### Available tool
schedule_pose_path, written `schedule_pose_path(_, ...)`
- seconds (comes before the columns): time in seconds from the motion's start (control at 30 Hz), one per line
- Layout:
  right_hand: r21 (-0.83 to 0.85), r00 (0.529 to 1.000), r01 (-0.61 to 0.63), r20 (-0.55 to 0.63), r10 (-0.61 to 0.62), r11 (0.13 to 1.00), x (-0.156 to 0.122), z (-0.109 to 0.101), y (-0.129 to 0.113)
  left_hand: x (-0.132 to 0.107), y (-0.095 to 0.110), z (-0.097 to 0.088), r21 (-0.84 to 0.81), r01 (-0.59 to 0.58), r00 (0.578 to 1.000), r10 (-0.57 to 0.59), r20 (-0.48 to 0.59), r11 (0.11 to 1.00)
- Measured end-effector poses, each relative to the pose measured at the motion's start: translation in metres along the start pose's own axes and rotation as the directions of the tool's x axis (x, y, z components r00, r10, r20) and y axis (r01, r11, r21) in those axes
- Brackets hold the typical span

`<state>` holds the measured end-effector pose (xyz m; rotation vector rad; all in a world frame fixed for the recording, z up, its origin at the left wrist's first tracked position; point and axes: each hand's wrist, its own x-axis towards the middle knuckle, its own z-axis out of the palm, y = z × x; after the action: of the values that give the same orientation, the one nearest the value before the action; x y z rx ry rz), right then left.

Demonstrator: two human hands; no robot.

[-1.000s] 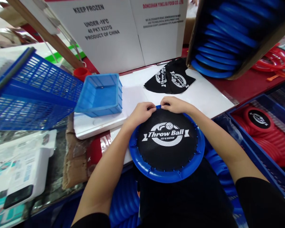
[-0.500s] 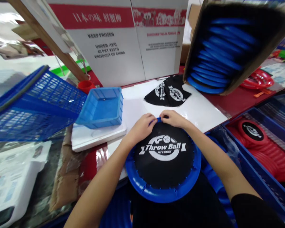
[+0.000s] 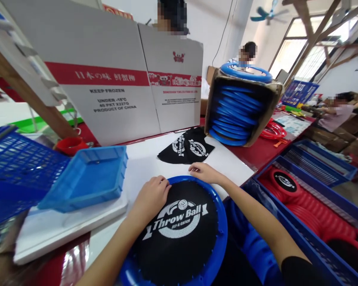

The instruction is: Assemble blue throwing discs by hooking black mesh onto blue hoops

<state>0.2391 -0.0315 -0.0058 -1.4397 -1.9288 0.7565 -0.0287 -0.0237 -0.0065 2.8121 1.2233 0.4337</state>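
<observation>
Blue-rimmed disc (image 3: 179, 254) is sitting nearside of the black cloths (image 3: 185, 147); the right hand (image 3: 205, 171) is no longer pinching its rim (image 3: 222, 226) but hanging loose-fingered just short of them, so only the left hand (image 3: 152, 194) is tending it, curled, grip unclear

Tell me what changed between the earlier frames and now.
The right hand has let go of the disc's far edge and moved forward, towards the black cloth. The camera's view has tilted up, showing more of the room. The left hand stays at the rim; the cloth and blue tray lie as before.
</observation>
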Motion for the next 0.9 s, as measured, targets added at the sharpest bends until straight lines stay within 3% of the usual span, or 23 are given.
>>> schedule_pose_path(0.1, -0.250, 0.983, 0.075, -0.142, -0.113, 0.965, 0.005, -0.050, -0.001, 0.000, -0.008, 0.004, 0.072, 0.005, 0.997, 0.001, -0.081, 0.997)
schedule_pose_path(0.2, -0.549, 0.905, 0.053, -0.327, -0.273, 0.834, 0.022, -0.135, -0.018, 0.000, -0.012, 0.008, 0.048, -0.053, 0.992, 0.058, -0.115, 0.997)
schedule_pose_path(0.27, -0.709, 0.830, -0.077, -0.435, -0.349, 0.701, 0.039, -0.204, -0.035, 0.000, -0.013, 0.010, -0.006, -0.105, 0.990, 0.104, -0.094, 0.994)
schedule_pose_path(0.37, -0.762, 0.735, -0.328, -0.577, -0.357, 0.558, 0.067, -0.300, -0.058, -0.001, -0.012, 0.010, -0.071, -0.123, 0.992, 0.121, -0.039, 0.990)
schedule_pose_path(0.47, -0.715, 0.728, -0.463, -0.644, -0.236, 0.524, 0.091, -0.362, -0.067, -0.002, -0.012, 0.011, -0.097, -0.120, 0.993, 0.119, -0.012, 0.988)
schedule_pose_path(0.53, -0.656, 0.728, -0.539, -0.678, -0.100, 0.528, 0.102, -0.379, -0.063, -0.003, -0.014, 0.015, -0.090, -0.125, 0.992, 0.124, -0.014, 0.988)
schedule_pose_path(0.6, -0.621, 0.712, -0.592, -0.701, -0.027, 0.514, 0.106, -0.381, -0.056, -0.002, -0.016, 0.021, -0.061, -0.129, 0.992, 0.128, -0.019, 0.990)
schedule_pose_path(0.73, -0.687, 0.729, -0.588, -0.679, -0.088, 0.428, 0.097, -0.363, -0.054, -0.001, -0.013, 0.026, 0.016, -0.139, 0.990, 0.139, -0.002, 0.990)
schedule_pose_path(0.83, -0.751, 0.780, -0.547, -0.617, -0.101, 0.370, 0.080, -0.345, -0.076, -0.002, -0.004, 0.019, 0.069, -0.113, 0.993, 0.109, 0.053, 0.991)
schedule_pose_path(0.9, -0.790, 0.824, -0.480, -0.555, -0.113, 0.382, 0.066, -0.330, -0.095, -0.001, 0.002, 0.012, 0.086, -0.093, 0.991, 0.083, 0.109, 0.992)
